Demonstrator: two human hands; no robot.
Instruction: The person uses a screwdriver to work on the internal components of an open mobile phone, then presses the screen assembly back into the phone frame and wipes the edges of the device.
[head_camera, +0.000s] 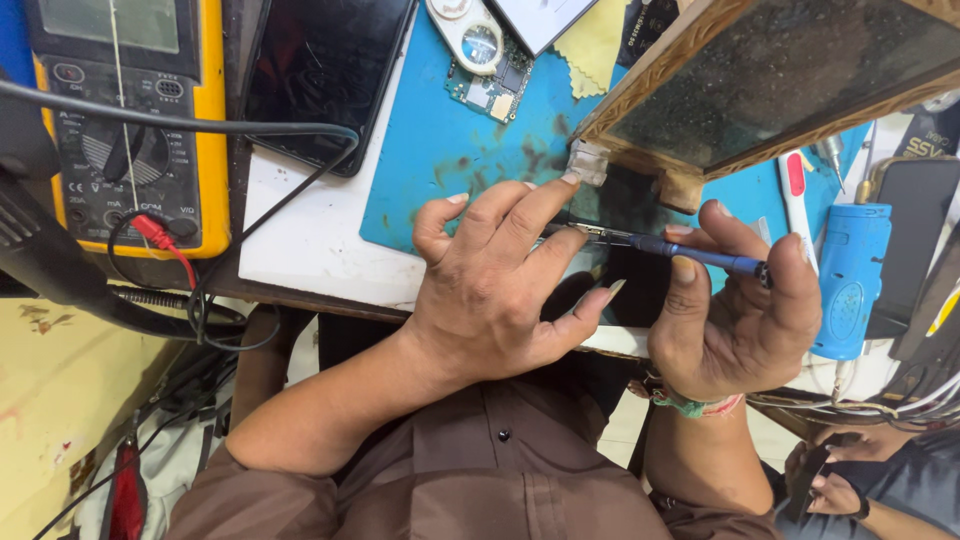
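Here my right hand (735, 320) pinches a slim blue precision screwdriver (690, 252) by its handle, thumb and fingers closed around it. It looks light, stiff and a little slick, best gripped at the knurled far-right end. Its tip runs left under my left hand (500, 285), whose fingers curl down over a dark phone (628, 290) lying on the blue mat (440, 150) at the near edge of the surface (310, 240); thin and fragile, I judge.
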